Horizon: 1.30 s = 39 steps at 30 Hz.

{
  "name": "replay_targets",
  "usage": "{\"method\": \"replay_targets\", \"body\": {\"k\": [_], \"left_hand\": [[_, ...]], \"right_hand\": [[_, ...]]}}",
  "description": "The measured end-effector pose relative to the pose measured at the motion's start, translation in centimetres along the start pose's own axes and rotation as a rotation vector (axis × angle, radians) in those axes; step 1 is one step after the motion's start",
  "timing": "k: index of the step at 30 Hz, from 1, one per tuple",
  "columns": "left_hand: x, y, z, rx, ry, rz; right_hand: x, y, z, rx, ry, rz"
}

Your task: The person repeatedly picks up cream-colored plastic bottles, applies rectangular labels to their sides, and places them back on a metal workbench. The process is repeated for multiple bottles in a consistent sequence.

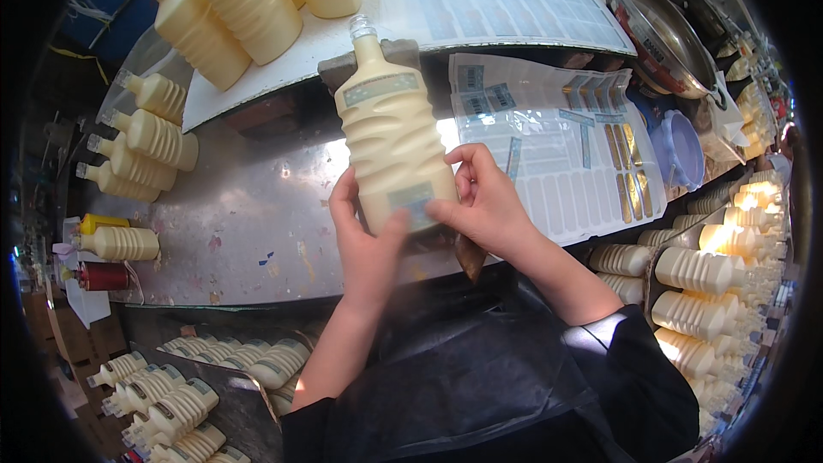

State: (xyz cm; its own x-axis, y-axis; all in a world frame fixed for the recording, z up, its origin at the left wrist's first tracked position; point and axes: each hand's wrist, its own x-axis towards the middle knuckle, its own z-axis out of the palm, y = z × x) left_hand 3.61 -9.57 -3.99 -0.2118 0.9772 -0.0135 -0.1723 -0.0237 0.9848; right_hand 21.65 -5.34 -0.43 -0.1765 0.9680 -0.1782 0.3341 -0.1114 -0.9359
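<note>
A cream-coloured bottle [393, 141] with a wavy body and a clear threaded neck lies before me, its neck pointing away and propped on a grey padded rest [339, 73]. My left hand [364, 249] grips its lower left side, the thumb blurred over the base end. On the opposite side my right hand [489, 206] has its fingers curled against the bottle, thumb pressed on a bluish label [413, 197] near the base. Another label strip [381, 88] crosses the shoulder. To the right lies a partly used label sheet [557, 197] with blue and gold strips.
Several cream bottles [249, 4] stand on the white shelf [257, 77]; others lie at the table's left edge [154, 139]. More fill racks at lower left [184, 407] and right [690, 313]. A large metal pan [664, 30] and a lilac bucket [681, 150] sit at right.
</note>
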Motion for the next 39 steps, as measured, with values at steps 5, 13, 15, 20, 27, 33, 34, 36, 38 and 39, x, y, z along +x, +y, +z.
{"method": "replay_targets", "body": {"k": [5, 13, 15, 20, 27, 33, 34, 36, 38, 39], "left_hand": [[0.0, 0.5, 0.3, 0.059, -0.006, -0.004], [-0.1, 1.7, 0.6, 0.181, -0.043, 0.005], [0.0, 1.7, 0.6, 0.17, -0.038, 0.01], [-0.2, 0.4, -0.2, 0.306, -0.008, 0.071], [0.4, -1.3, -1.6, 0.039, -0.027, 0.108], [0.6, -1.2, -2.0, -0.018, -0.007, 0.088], [0.7, -1.2, -2.1, -0.041, -0.012, 0.075], [0.6, -1.1, -2.0, -0.088, -0.023, 0.068], [0.5, -1.1, -2.2, -0.109, -0.051, 0.076], [0.4, -1.1, -2.2, -0.1, -0.044, 0.077]], "right_hand": [[-0.1, 0.5, 0.1, -0.043, 0.029, -0.044], [1.3, -1.6, -3.2, 0.223, -0.062, -0.187], [0.5, -2.9, -2.3, 0.011, -0.016, -0.436], [0.9, -2.9, -2.8, -0.357, 0.227, -0.743], [-3.8, -1.4, -0.9, -0.567, -0.081, -1.207], [-2.4, -4.6, 0.4, -0.691, 0.105, -1.139], [-2.7, -3.9, 1.4, -0.726, 0.063, -1.161], [-3.8, -3.9, 2.2, -0.929, -0.109, -1.174], [-3.9, -3.7, 2.4, -0.869, -0.101, -1.156], [-3.9, -3.8, 2.5, -0.839, -0.098, -1.147]]}}
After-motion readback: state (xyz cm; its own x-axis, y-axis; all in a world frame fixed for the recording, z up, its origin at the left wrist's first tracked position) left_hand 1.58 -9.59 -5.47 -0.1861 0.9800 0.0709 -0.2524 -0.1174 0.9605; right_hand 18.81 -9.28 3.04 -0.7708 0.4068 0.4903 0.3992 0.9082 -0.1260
